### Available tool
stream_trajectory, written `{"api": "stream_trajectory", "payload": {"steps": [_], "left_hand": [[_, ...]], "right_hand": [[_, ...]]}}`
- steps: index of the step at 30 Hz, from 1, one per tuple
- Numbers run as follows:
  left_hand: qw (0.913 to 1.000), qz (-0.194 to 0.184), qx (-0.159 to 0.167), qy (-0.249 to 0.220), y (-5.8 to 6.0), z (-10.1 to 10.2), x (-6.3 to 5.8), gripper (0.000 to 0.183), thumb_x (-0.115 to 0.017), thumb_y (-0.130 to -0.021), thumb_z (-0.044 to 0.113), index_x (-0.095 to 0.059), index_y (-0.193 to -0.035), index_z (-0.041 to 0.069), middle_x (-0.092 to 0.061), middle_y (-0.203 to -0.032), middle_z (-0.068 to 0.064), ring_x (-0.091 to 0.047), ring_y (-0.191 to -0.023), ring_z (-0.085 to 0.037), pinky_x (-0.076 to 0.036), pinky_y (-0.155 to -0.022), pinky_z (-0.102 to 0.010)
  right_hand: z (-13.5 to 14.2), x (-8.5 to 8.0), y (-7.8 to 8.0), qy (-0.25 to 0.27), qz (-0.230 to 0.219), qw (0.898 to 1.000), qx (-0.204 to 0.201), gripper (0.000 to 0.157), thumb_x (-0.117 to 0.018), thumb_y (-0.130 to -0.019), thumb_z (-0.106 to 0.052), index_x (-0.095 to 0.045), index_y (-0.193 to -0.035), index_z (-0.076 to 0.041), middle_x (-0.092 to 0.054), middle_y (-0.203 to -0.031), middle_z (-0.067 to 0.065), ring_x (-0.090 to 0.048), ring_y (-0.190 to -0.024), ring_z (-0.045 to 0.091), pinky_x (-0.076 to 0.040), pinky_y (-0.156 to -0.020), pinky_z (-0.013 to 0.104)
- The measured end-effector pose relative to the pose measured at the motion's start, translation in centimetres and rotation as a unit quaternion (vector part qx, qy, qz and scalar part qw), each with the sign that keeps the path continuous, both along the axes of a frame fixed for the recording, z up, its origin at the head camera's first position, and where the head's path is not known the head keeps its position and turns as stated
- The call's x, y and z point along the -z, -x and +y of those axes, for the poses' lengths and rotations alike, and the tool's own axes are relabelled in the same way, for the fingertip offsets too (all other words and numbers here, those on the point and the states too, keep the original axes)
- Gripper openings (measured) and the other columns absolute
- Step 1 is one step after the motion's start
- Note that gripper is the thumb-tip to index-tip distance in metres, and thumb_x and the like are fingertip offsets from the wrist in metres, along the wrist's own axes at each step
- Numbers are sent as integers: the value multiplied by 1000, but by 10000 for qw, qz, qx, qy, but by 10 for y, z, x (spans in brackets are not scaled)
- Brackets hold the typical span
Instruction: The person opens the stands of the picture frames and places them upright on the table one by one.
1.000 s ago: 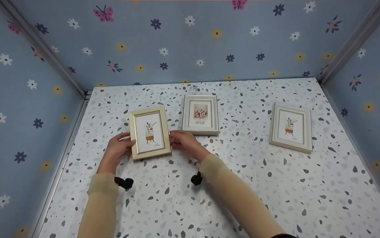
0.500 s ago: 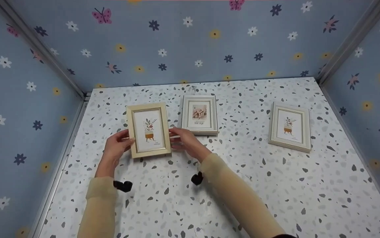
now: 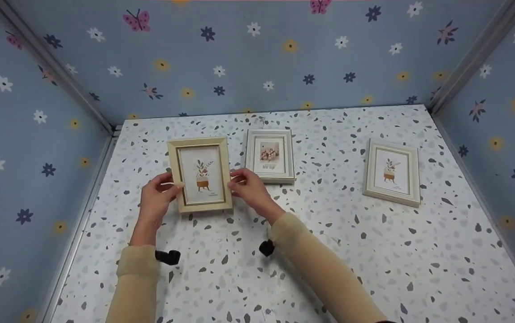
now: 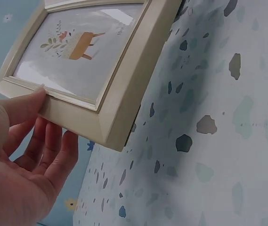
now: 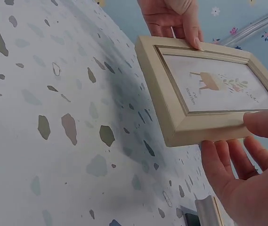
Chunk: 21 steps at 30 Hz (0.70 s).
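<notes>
Both the left hand (image 3: 156, 197) and right hand (image 3: 253, 192) pinched the gold frame (image 3: 201, 175), thumbs on its front border, fingers curled behind, so it sat tilted between them, seemingly clear of the speckled table (image 3: 212, 269) below. Good handling likely called for matched pressure from both thumbs. Just beyond the right fingers lay a silver-white frame (image 3: 270, 157).

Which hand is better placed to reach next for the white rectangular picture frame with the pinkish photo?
Probably the right hand: it grips the right edge of the pale gold rectangular frame, close to the white frame. The left hand grips the opposite edge, farther away.
</notes>
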<state>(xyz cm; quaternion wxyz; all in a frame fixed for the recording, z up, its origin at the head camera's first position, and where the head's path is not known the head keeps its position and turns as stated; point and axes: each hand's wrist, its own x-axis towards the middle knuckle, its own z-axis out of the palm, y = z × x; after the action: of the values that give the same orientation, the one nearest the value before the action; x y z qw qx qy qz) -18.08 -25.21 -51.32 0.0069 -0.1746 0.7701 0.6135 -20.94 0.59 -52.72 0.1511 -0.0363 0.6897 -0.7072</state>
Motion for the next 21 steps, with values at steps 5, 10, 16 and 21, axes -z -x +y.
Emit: {"api": "stream_trajectory", "payload": {"steps": [5,10,16,21], "left_hand": [[9960,391,51,797,-5,5,-1,54,-74,-92,20,-54,-142,9,-55,-131,-7,-51,-116,-20,-51,-92,-30],[9790,1014,204,1756,-9,10,-2,50,-75,-90,18,-58,-134,3,-58,-123,-10,-57,-108,-23,-47,-83,-32],[9645,1328,377,2251,-9,15,-2,49,-74,-88,12,-56,-131,-4,-55,-120,-14,-57,-105,-27,-46,-81,-36],[9608,1346,506,2369,-10,16,1,49,-74,-89,12,-54,-131,-4,-53,-120,-15,-56,-108,-29,-51,-82,-42]], "right_hand": [[2,-4,-5,-196,348,9992,60,21,-68,-94,-4,-62,-114,-5,-62,-102,10,-63,-93,21,-58,-78,31],[4,-5,-11,-385,558,9977,63,20,-69,-94,-7,-63,-113,-8,-62,-102,7,-62,-93,20,-58,-76,30],[7,-4,-15,-718,995,9924,44,21,-72,-92,-9,-63,-111,-8,-64,-99,5,-61,-93,18,-57,-75,29],[9,-6,-22,-1021,1215,9873,-64,22,-75,-90,-13,-63,-109,-12,-65,-97,0,-62,-94,15,-56,-74,28]]}}
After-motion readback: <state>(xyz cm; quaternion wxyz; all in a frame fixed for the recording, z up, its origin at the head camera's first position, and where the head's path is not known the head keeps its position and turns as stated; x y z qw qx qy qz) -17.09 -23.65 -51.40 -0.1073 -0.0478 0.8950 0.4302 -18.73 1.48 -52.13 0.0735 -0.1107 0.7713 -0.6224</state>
